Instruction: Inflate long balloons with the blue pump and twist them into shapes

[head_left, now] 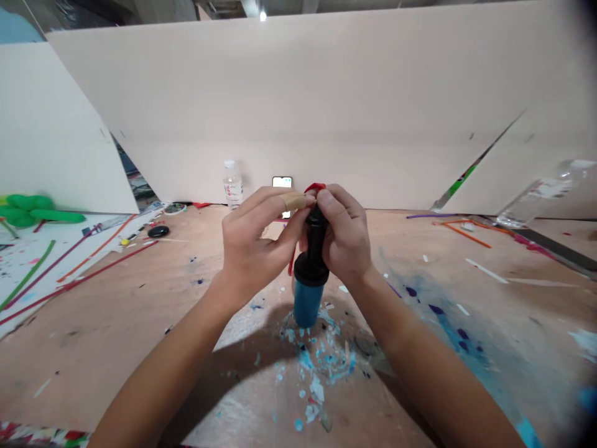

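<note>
A hand balloon pump (308, 305) with a blue barrel and a black top stands upright on the wooden table in front of me. At its nozzle, both my hands pinch a red balloon (316, 186); a strip of it hangs down on the pump's left side. My left hand (259, 233), with a tan bandage (293, 200) round one finger, has its fingertips closed at the nozzle tip. From the other side my right hand (347, 233) grips there with its thumb on top, its lower fingers against the pump's black neck. The fingers hide the balloon's mouth.
White boards (326, 106) wall off the back. Before them stand a clear bottle (232, 183) and a lit phone (282, 182). Another bottle (543, 193) leans at right. Left lie long thin balloons (93, 249), a black oval object (158, 231) and a green balloon shape (28, 210). Paint flakes litter the table (163, 367).
</note>
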The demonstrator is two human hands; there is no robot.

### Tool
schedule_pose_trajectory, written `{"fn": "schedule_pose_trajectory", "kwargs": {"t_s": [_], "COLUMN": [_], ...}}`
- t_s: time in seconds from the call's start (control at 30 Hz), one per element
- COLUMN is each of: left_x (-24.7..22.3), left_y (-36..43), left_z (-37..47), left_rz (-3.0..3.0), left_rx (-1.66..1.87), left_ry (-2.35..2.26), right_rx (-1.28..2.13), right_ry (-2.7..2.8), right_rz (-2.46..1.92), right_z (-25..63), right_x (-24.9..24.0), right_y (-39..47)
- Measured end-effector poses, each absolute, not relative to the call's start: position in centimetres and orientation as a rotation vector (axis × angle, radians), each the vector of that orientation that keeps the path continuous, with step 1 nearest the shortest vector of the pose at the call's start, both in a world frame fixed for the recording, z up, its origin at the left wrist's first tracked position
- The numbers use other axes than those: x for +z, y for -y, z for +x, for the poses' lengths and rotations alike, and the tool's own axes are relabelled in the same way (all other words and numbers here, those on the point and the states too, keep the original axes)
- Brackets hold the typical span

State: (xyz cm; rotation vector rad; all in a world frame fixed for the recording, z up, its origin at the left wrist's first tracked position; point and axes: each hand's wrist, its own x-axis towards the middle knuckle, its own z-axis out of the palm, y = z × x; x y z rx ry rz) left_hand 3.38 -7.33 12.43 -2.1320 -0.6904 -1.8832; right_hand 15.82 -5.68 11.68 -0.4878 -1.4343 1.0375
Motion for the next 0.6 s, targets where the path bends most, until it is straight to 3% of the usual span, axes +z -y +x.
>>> {"fn": "schedule_pose_trajectory", "kwargs": {"t_s": [0.33,0.6], "left_x": [12.7,12.3], "left_y": [7.2,6.8], "left_z": [2.6,2.1], "left_rz": [-2.080,-2.211], "left_rx": [-1.841,-1.936], "left_ry": [0.725,0.863], "right_rx": [1.374,1.366], "right_ry": [1.360,1.398], "right_rz": [-0.386,-0.436], "right_z": [15.0,15.0], "right_x": [12.3,11.6], "right_y": [7.3,6.4]}}
